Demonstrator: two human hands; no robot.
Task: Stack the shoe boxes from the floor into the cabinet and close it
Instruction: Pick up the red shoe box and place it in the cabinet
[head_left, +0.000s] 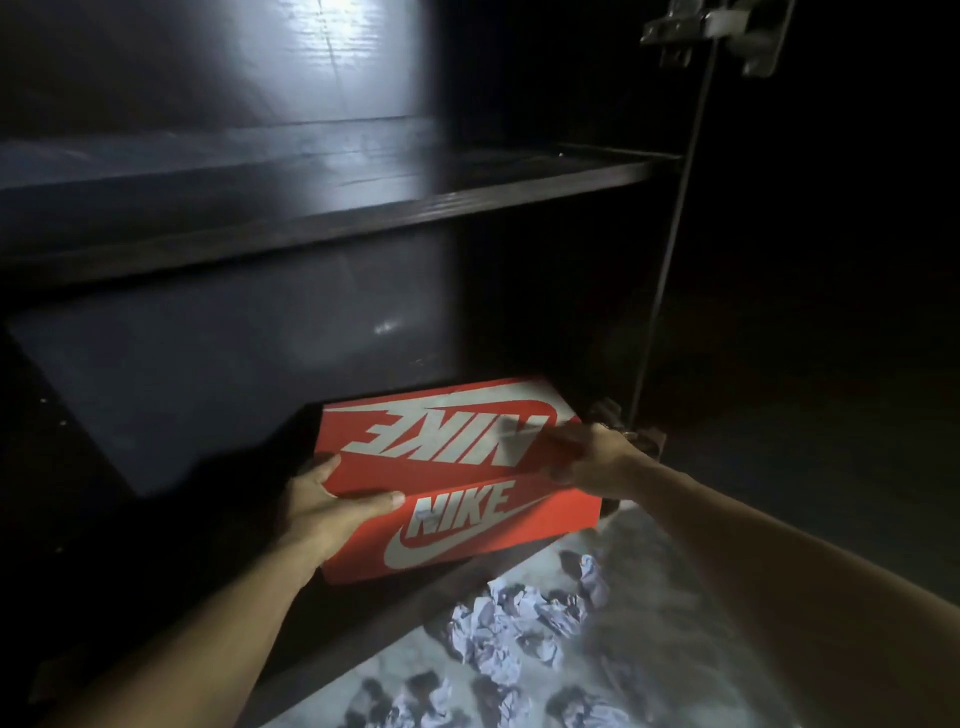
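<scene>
An orange shoe box (457, 483) with white lettering sits at the bottom of a dark open cabinet (322, 218), its front end sticking out over the cabinet's lower edge. My left hand (324, 506) grips the box's near left corner, thumb along the lid edge. My right hand (587, 457) grips the right side of the lid, fingers curled over its top edge. The box's far end lies in shadow inside the lower compartment.
A dark shelf (363, 208) spans the cabinet above the box. The open door's hinges (711, 31) show at the top right, with its edge (670, 249) running down. Crumpled paper balls (514, 634) lie on the pale floor in front.
</scene>
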